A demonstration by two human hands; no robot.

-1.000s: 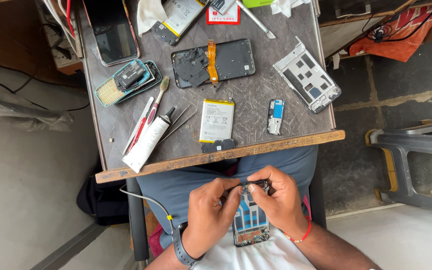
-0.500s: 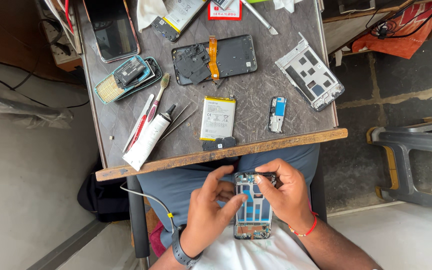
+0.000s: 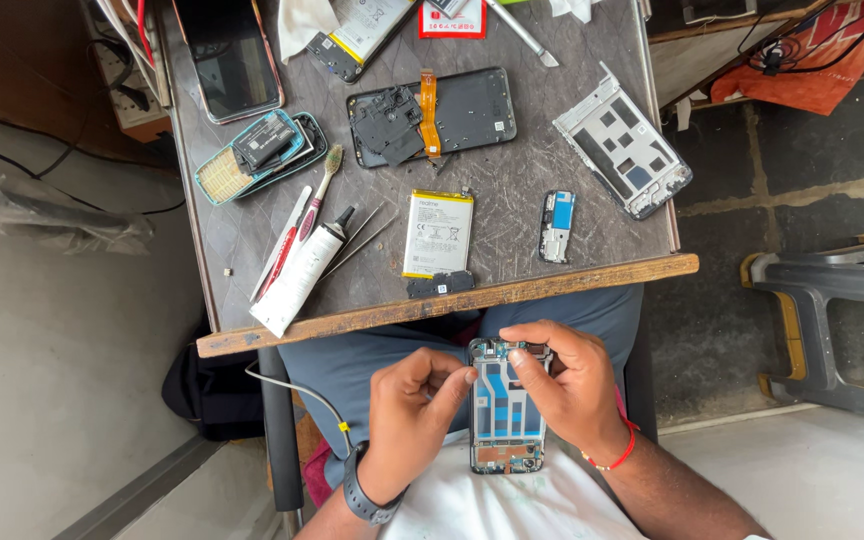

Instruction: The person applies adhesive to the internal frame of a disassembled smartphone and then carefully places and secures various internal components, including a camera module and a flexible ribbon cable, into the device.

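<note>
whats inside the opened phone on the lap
The opened phone shows blue panels and a copper-coloured part at its lower end. The right hand covers its top right corner; the left hand sits beside it.

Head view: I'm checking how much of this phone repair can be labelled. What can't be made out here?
- Top of the phone frame: covered by the right hand.
- Anything pinched in the left hand: too small to tell.
- Dark phone and red card: cut off by the top edge.
- Parts inside the back cover: too small to identify.
</note>
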